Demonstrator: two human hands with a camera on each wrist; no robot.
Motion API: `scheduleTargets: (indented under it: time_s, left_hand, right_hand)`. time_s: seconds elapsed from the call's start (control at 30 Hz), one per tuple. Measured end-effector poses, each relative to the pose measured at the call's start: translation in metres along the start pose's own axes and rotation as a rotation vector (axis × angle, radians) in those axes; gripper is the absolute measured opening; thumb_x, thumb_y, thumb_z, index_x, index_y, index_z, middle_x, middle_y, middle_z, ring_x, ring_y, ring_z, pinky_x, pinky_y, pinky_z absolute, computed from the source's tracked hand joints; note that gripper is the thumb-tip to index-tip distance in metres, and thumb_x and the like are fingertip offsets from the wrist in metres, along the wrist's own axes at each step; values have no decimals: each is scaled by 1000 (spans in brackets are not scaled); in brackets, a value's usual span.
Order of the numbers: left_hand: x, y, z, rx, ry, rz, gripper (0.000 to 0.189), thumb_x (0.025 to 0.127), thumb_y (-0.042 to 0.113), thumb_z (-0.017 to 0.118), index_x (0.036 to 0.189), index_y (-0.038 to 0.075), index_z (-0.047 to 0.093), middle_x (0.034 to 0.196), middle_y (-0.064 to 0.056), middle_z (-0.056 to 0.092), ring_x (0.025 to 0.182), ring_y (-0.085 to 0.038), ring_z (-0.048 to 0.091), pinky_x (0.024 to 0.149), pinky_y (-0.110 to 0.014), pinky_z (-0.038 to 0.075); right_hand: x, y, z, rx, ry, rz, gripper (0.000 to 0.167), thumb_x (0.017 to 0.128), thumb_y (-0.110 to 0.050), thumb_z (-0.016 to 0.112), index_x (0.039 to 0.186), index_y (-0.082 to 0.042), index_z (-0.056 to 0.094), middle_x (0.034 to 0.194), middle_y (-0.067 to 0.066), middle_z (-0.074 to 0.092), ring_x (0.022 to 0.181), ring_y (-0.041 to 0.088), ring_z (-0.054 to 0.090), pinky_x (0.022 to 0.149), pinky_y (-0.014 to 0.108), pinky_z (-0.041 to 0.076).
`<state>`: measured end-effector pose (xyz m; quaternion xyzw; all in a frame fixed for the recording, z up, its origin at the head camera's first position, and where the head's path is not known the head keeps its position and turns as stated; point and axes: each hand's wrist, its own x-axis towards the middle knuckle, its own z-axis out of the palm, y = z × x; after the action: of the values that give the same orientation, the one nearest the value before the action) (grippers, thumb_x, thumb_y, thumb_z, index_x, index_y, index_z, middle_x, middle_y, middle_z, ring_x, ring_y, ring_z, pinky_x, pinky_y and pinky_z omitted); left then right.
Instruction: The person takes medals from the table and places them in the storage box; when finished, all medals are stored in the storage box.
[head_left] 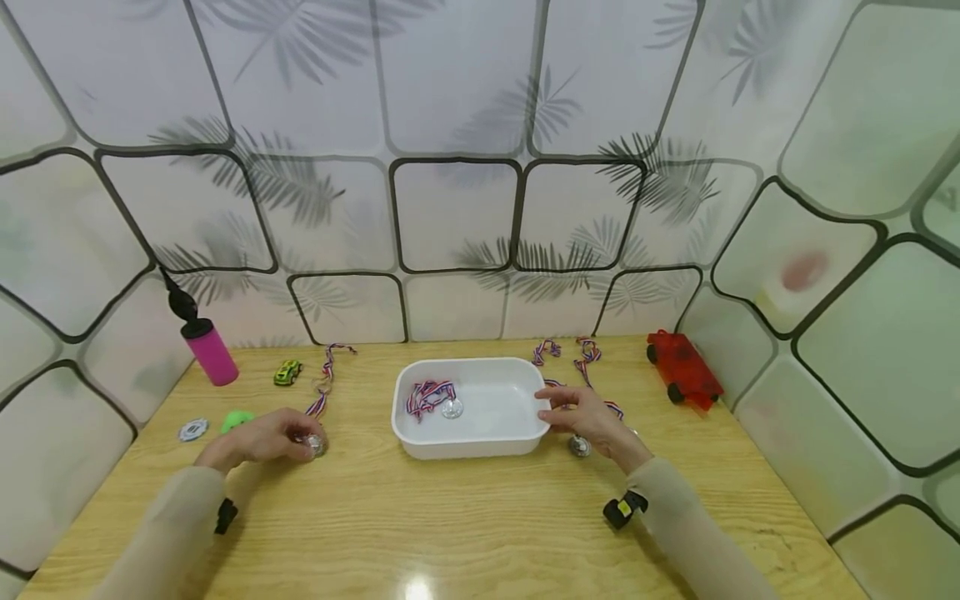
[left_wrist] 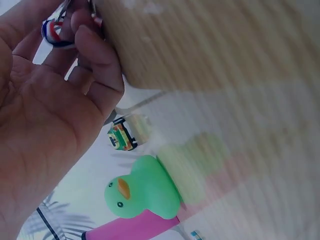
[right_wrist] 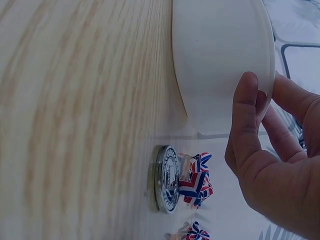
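My left hand (head_left: 264, 435) is on the left side of the table, its fingertips pinching a silver medal (head_left: 317, 445). The medal's striped ribbon (head_left: 318, 406) trails away toward the wall. In the left wrist view the curled fingers partly hide the medal, and a loop of red, white and blue ribbon (left_wrist: 52, 35) shows between them. My right hand (head_left: 588, 417) grips the right rim of a white plastic tub (head_left: 468, 448). Inside the tub, at its left, lies another silver medal (head_left: 452, 408) with its bunched ribbon (head_left: 429, 397). Beside the right hand is a medal (right_wrist: 168, 178) on the table.
Near the left hand are a green rubber duck (left_wrist: 150, 190), a small toy car (head_left: 288, 372), a round chip (head_left: 193, 429) and a pink cylinder with a black top (head_left: 212, 354). More striped ribbons (head_left: 588, 352) lie behind the right hand. A red toy car (head_left: 684, 368) stands far right.
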<state>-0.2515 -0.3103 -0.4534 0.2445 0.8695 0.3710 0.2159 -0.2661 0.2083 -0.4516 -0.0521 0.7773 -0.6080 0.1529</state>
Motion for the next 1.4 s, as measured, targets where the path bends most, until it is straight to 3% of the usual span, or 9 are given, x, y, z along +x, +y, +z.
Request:
scheduleTargets:
  time_s: [0.27, 0.5, 0.63, 0.87, 1.1, 1.4]
  left_hand:
    - [6, 8, -2, -121, 10, 1, 30, 94, 10, 64, 120, -4, 62, 89, -5, 59, 74, -6, 51, 63, -21, 46]
    - [12, 13, -4, -241, 21, -15, 33, 95, 5, 61, 124, -8, 54, 94, -17, 66, 76, -18, 66, 68, -32, 60]
    - [15, 13, -4, -238, 85, 2, 36, 94, 3, 62, 127, -10, 54, 94, -21, 66, 79, -20, 68, 73, -36, 61]
    - [18, 15, -5, -218, 254, 34, 48, 90, 3, 68, 134, -9, 52, 122, -28, 54, 94, -16, 65, 81, -37, 61]
    - [19, 23, -8, -171, 328, 55, 51, 90, 9, 69, 137, -1, 53, 127, -28, 57, 100, -19, 66, 84, -41, 59]
    - [24, 33, -14, -156, 397, 51, 51, 91, 17, 71, 137, 2, 54, 126, -23, 61, 99, -5, 63, 83, -26, 57]
  right_hand:
    - [2, 2, -1, -17, 11, 4, 44, 89, -8, 71, 130, 3, 59, 101, 9, 55, 87, 16, 59, 83, 39, 60]
    - [0, 3, 1, -6, 13, 1, 45, 88, -8, 72, 130, 4, 59, 100, 9, 55, 86, 16, 59, 82, 38, 60]
    - [-2, 4, 2, -9, 15, -7, 44, 89, -8, 72, 130, 4, 59, 100, 9, 55, 87, 16, 59, 81, 36, 60]
    - [-4, 6, 4, -8, 25, -11, 44, 89, -8, 72, 129, 4, 59, 100, 9, 55, 88, 17, 58, 81, 36, 61]
    - [-4, 6, 4, -3, 26, -13, 45, 89, -8, 72, 130, 5, 58, 101, 9, 54, 87, 17, 58, 80, 35, 61]
    - [-6, 4, 5, 1, 24, -12, 44, 89, -7, 72, 129, 4, 59, 100, 9, 54, 85, 17, 59, 81, 37, 61]
